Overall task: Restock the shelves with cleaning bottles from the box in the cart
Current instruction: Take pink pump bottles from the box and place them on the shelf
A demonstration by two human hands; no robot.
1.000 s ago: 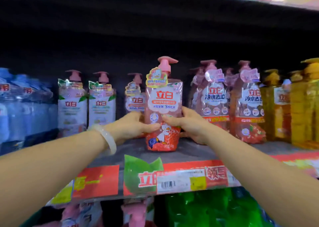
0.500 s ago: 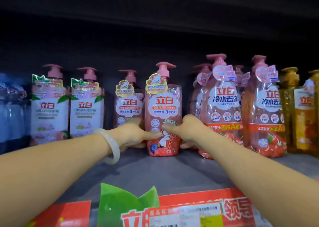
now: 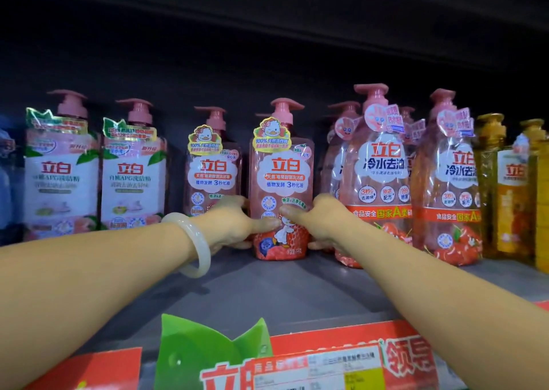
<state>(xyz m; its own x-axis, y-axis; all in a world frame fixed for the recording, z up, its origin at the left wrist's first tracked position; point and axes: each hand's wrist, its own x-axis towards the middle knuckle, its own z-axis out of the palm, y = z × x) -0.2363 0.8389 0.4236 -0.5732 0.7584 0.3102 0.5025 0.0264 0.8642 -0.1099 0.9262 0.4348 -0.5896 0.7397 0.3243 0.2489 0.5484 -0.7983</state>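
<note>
From the head view I see both arms reaching deep onto the grey shelf (image 3: pixel 297 294). My left hand (image 3: pixel 234 223) and right hand (image 3: pixel 320 220) clasp the lower half of a pink pump bottle (image 3: pixel 280 187) from either side: the fingers of each hand curl round its flanks and the two thumbs meet across the strawberry picture on its front. The bottle stands upright on the shelf, well back from the front edge, its base on the shelf surface. A pale bangle (image 3: pixel 193 244) circles my left wrist.

Just left of the held bottle stands a matching pink bottle (image 3: pixel 212 164), partly hidden behind my left hand. Further left are two white-labelled bottles (image 3: pixel 98 176) with pink pumps. To the right, taller pink bottles (image 3: pixel 380 176) with strawberry bases stand in a row, and beyond them yellow bottles (image 3: pixel 511 193). Along the shelf's front edge runs a red price strip (image 3: pixel 326 366) with a green leaf-shaped tag (image 3: pixel 202 351).
</note>
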